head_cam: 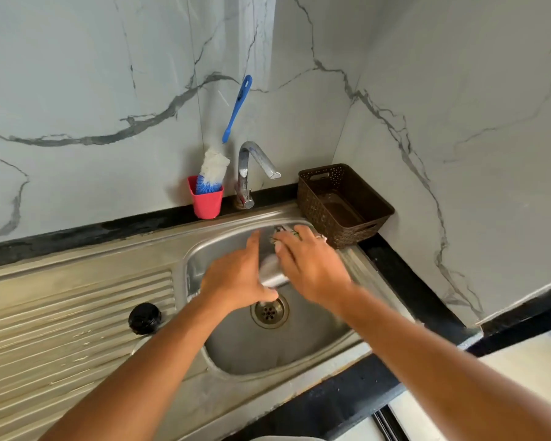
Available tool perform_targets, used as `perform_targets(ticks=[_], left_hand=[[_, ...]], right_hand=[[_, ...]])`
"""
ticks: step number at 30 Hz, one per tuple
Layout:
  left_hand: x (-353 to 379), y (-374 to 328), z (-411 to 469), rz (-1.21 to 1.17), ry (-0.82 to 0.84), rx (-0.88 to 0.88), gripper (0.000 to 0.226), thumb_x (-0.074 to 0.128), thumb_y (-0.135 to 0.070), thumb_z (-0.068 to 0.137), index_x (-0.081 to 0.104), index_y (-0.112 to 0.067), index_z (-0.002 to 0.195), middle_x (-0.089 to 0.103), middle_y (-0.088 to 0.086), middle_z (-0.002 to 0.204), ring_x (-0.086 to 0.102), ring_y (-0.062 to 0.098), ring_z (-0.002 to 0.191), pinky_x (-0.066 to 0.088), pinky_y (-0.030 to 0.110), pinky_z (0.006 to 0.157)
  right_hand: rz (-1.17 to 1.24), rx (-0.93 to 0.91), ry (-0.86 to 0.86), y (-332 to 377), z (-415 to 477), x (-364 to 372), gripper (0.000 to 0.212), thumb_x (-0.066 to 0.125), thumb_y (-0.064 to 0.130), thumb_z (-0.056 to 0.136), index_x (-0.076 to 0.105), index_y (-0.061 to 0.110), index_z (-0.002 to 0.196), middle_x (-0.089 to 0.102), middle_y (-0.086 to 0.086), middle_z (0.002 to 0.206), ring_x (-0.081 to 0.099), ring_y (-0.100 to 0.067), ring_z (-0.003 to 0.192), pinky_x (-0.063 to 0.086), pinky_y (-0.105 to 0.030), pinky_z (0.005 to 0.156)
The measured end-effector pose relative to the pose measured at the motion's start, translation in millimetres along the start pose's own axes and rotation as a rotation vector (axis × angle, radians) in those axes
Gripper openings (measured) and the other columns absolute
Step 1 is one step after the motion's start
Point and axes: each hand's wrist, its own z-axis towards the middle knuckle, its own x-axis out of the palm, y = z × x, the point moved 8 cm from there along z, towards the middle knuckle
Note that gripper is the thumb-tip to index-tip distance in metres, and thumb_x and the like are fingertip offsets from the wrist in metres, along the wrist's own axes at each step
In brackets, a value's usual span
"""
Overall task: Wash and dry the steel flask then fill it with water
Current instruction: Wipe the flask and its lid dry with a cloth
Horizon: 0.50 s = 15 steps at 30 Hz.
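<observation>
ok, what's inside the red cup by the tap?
A bottle brush stands in the red cup, bristles down, blue handle up. The cup's wall hides the brush tip and anything beneath.

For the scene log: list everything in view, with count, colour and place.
sink: one, steel, set in the counter
counter: one, black, around the sink
steel flask: one, silver, over the sink between both hands
cap: one, black, on the drainboard
cup: one, red, left of the tap
bottle brush: one, blue and white, standing in the cup
tap: one, chrome, behind the sink
basket: one, brown, right of the tap
left hand: grips the flask
right hand: on the flask, grip blurred
</observation>
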Motion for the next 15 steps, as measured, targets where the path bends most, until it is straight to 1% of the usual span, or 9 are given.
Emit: perform_targets(ticks=[2,3,4,6,7,9,11,13,15], left_hand=[[-1.0,4.2,-1.1,-0.020,-0.015,-0.030,0.136,0.084,-0.063,0.071,-0.005,-0.021,0.165,0.073,-0.003,0.111,0.072,0.020,0.093,0.057,0.032,0.075],[-1.8,1.3,-3.0,-0.003,-0.038,-0.010,0.136,0.083,-0.063,0.073,-0.008,-0.020,0.165,0.073,-0.002,0.112,0.072,0.020,0.093,0.058,0.032,0.075],[-3.1,-3.4,-5.1,0.030,-0.067,0.025,0.137,0.082,-0.063,0.074,-0.011,-0.019,0.164,0.074,-0.001,0.109,0.072,0.019,0.089,0.059,0.033,0.074],[-2.7,-15.9,-11.4,0.139,-0.097,0.094,0.140,0.080,-0.064,0.076,-0.021,-0.020,0.162,0.074,-0.002,0.100,0.068,0.016,0.077,0.060,0.033,0.069],[-2.2,-23.7,-15.1,0.184,-0.117,0.127,0.140,0.080,-0.063,0.076,-0.024,-0.022,0.161,0.074,-0.003,0.099,0.067,0.016,0.074,0.059,0.033,0.069],[-3.7,-37.5,-19.9,0.208,-0.151,0.177,0.141,0.080,-0.061,0.076,-0.025,-0.023,0.161,0.073,-0.004,0.102,0.068,0.017,0.080,0.059,0.034,0.073],[-6.3,-42.1,-17.3,0.194,-0.150,0.169,0.142,0.081,-0.060,0.074,-0.024,-0.024,0.162,0.072,-0.003,0.100,0.069,0.018,0.082,0.059,0.035,0.076],[-8.1,-33.8,-12.3,0.144,-0.124,0.127,0.144,0.082,-0.061,0.072,-0.025,-0.025,0.161,0.067,-0.003,0.088,0.067,0.017,0.076,0.061,0.037,0.074],[-6.0,-18.1,-4.7,0.106,-0.089,0.054,0.145,0.083,-0.063,0.072,-0.026,-0.025,0.161,0.061,-0.007,0.080,0.063,0.015,0.069,0.060,0.036,0.067]], right_hand=[[-0.091,-0.061,-0.057,19.0,-27.5,11.4,0.046,0.030,0.045,0.107,0.043,0.031,0.149,0.040,-0.013,0.156,0.034,-0.040,0.146,0.036,-0.057,0.115],[-0.103,-0.073,-0.070,21.5,-33.3,15.8,0.048,0.029,0.045,0.106,0.041,0.031,0.151,0.037,-0.012,0.158,0.028,-0.040,0.149,0.033,-0.058,0.117],[-0.093,-0.074,-0.079,19.8,-30.9,14.8,0.047,0.028,0.046,0.106,0.045,0.031,0.147,0.042,-0.011,0.153,0.034,-0.039,0.145,0.037,-0.056,0.113],[-0.027,0.019,-0.042,2.5,-13.4,4.4,0.042,0.028,0.047,0.105,0.060,0.029,0.125,0.059,-0.006,0.126,0.056,-0.032,0.120,0.050,-0.048,0.092],[-0.030,0.055,0.058,-8.3,1.8,3.3,0.039,0.030,0.045,0.105,0.063,0.026,0.114,0.064,-0.005,0.114,0.062,-0.032,0.108,0.052,-0.044,0.084],[-0.067,0.087,0.398,-27.6,27.5,11.7,0.033,0.037,0.033,0.106,0.064,0.016,0.111,0.067,-0.011,0.110,0.065,-0.035,0.103,0.052,-0.043,0.084],[-0.014,0.125,0.538,-39.4,38.5,9.8,0.029,0.042,0.030,0.106,0.065,0.012,0.106,0.068,-0.013,0.104,0.065,-0.030,0.098,0.050,-0.043,0.085],[-0.001,0.070,0.382,-34.4,40.9,0.2,0.027,0.046,0.033,0.105,0.065,0.015,0.098,0.069,-0.007,0.096,0.066,-0.025,0.091,0.052,-0.041,0.078],[0.078,0.036,0.004,-17.1,17.4,-14.3,0.030,0.042,0.037,0.106,0.066,0.020,0.101,0.068,-0.002,0.100,0.066,-0.022,0.090,0.053,-0.039,0.072]])
